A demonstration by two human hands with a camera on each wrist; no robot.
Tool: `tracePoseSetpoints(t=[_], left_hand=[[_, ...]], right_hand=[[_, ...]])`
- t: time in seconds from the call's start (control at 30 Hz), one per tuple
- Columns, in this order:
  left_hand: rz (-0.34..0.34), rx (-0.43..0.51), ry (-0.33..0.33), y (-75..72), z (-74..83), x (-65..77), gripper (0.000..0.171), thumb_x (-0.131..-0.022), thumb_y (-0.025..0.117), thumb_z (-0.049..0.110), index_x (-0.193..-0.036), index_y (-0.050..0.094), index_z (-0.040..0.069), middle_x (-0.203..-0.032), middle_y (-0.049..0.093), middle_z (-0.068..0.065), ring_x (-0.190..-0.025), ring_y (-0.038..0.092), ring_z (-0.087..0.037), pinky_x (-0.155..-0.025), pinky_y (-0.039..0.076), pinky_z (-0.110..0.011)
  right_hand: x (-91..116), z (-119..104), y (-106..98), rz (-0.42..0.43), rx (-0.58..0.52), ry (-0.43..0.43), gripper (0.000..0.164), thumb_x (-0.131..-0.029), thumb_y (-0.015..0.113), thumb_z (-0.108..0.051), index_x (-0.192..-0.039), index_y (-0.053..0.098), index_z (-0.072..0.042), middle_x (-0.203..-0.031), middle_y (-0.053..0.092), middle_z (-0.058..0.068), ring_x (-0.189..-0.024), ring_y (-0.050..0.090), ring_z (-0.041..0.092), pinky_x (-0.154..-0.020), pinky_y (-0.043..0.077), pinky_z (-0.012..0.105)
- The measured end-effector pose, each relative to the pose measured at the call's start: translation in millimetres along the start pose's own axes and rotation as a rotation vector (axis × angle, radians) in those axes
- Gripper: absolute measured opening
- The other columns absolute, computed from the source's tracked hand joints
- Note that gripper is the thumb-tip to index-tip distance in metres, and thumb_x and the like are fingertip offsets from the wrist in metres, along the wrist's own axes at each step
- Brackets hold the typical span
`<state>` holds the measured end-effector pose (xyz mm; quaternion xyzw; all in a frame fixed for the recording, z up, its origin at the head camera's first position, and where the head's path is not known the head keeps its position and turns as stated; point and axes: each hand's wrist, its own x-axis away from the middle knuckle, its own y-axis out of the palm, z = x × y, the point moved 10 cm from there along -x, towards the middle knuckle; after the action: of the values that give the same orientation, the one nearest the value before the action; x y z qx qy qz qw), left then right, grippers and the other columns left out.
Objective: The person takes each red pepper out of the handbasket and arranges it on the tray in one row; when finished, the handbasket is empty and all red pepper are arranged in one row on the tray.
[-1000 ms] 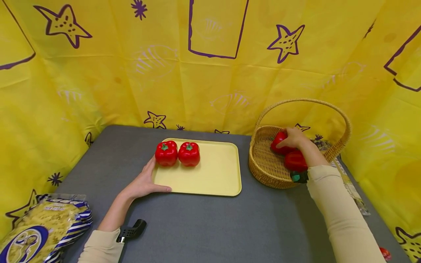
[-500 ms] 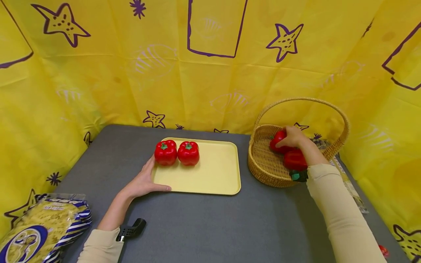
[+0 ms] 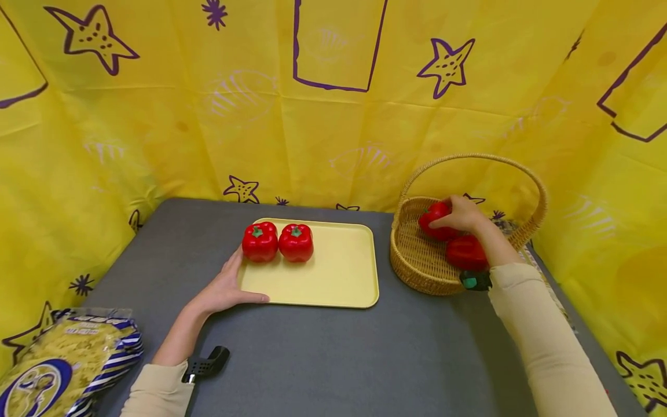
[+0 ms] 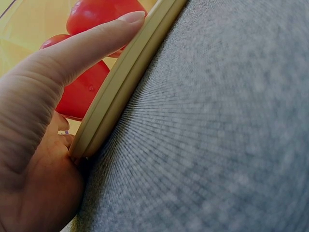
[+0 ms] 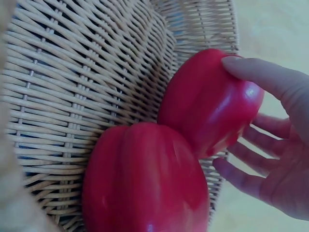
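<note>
Right hand [image 3: 462,214] is clamping a pepper [image 3: 433,222] between thumb and fingers inside the basket [image 3: 413,271], beside another pepper [image 3: 464,253]; left hand [image 3: 221,291], thumb spread from fingers, is touching the tray [image 3: 341,263].

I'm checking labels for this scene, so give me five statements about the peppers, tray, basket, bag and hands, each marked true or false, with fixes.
1. Two red peppers sit on the yellow tray. True.
2. The left hand is inside the wicker basket. False: it touches the tray's edge.
3. The right hand holds a pepper in the basket. True.
4. Only one pepper shows in the basket. False: two show, the held one and another pepper.
5. The striped bag lies on the tray. False: it lies apart from the tray, at the person's left.
</note>
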<state>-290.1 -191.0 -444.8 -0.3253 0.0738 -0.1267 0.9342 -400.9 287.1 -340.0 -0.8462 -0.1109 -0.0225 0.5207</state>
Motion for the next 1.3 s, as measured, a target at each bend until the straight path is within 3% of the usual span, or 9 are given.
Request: tracePoseSetpoints(t=[0.2,0.4,0.83,1.1,1.3], left_hand=[[-0.003,-0.007,-0.008,-0.3,-1.4,0.0,0.134,-0.064,0.090,0.043,-0.158,-0.004,0.024,-0.162,0.000,-0.013,-0.144,0.006,-0.041,-0.107,0.011,-0.070],[-0.007,-0.009,-0.017,-0.1,-1.1,-0.2,0.133,-0.065,0.089,0.043,-0.158,-0.004,0.022,-0.162,0.001,-0.015,-0.143,0.007,-0.042,-0.107,0.011,-0.070],[-0.010,-0.020,-0.023,0.0,-1.0,0.6,0.133,-0.065,0.089,0.042,-0.157,-0.005,0.020,-0.161,0.000,-0.016,-0.143,0.006,-0.043,-0.107,0.011,-0.070],[-0.011,-0.019,-0.019,1.0,-2.5,-0.8,0.134,-0.065,0.089,0.042,-0.157,-0.005,0.020,-0.161,0.000,-0.016,-0.143,0.006,-0.042,-0.107,0.011,-0.070],[-0.011,-0.019,-0.019,0.7,-2.6,-0.8,0.134,-0.065,0.089,0.042,-0.157,-0.005,0.021,-0.161,0.000,-0.016,-0.143,0.006,-0.042,-0.107,0.011,-0.070]], right_hand=[[3,-2,1,0.014,-0.034,-0.004,0.084,-0.086,0.074,-0.038,-0.141,0.035,0.012,-0.134,0.043,0.034,-0.121,0.042,0.049,-0.096,0.040,0.058],[14,-4,5,0.038,-0.143,0.003,0.085,-0.085,0.074,-0.040,-0.144,0.033,0.006,-0.133,0.045,0.030,-0.117,0.047,0.044,-0.091,0.045,0.052],[34,-4,12,0.110,-0.301,-0.005,0.087,-0.083,0.077,-0.042,-0.146,0.034,0.000,-0.137,0.046,0.028,-0.126,0.045,0.042,-0.099,0.040,0.055],[48,-6,18,0.152,-0.270,0.000,0.093,-0.079,0.076,-0.054,-0.146,0.036,-0.005,-0.138,0.048,0.024,-0.128,0.042,0.040,-0.102,0.034,0.061],[60,-14,21,0.169,-0.310,-0.024,0.090,-0.078,0.078,-0.052,-0.146,0.038,-0.008,-0.140,0.048,0.022,-0.130,0.042,0.039,-0.101,0.036,0.060]])
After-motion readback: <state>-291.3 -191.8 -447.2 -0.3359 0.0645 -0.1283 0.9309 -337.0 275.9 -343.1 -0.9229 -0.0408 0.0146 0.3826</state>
